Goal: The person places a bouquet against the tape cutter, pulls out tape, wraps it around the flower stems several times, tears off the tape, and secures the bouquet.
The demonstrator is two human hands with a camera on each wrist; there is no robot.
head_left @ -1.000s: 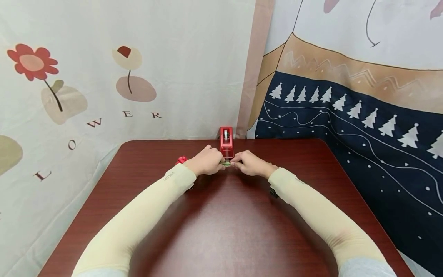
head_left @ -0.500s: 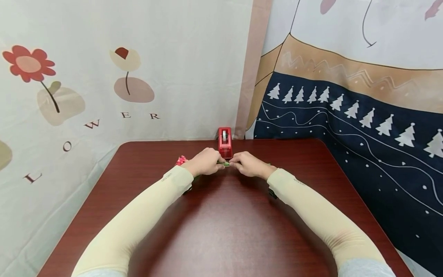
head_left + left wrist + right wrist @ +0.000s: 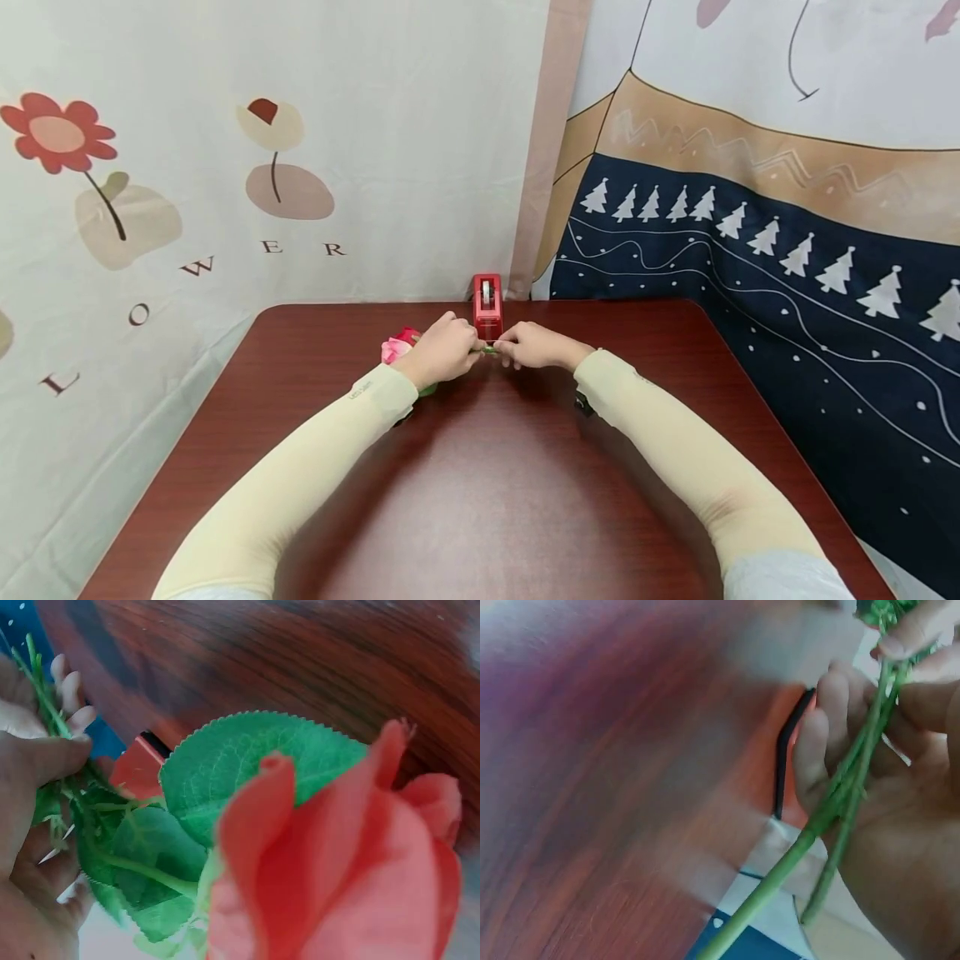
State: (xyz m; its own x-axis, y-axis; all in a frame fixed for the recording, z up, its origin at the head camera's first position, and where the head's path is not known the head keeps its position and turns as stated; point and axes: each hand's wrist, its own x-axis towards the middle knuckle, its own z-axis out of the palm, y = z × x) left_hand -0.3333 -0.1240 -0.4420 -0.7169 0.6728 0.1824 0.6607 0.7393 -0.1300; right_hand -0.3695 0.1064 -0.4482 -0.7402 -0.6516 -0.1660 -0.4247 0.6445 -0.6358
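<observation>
Near the far edge of the table, my left hand (image 3: pixel 444 346) grips green rose stems (image 3: pixel 52 712) close below their leaves (image 3: pixel 255 757). A pink rose (image 3: pixel 393 350) and a red rose (image 3: pixel 408 335) stick out to the left of that hand. One rose bloom (image 3: pixel 330 870) fills the lower right of the left wrist view. My right hand (image 3: pixel 542 346) pinches the same stems (image 3: pixel 855 772) from the right, and their cut ends run past the palm. Just behind both hands stands a red tape dispenser (image 3: pixel 487 302). Whether tape lies on the stems cannot be made out.
The brown wooden table (image 3: pixel 495 483) stretches from the hands toward me. Behind it hangs a white flower-printed curtain (image 3: pixel 420 167). At the right side is a dark blue cloth (image 3: pixel 750 333) with white trees.
The roses beside my left hand have turned, so pink and red blooms show more. My right hand has shifted slightly up and its fingers have moved on the stems. The dispenser stays put.
</observation>
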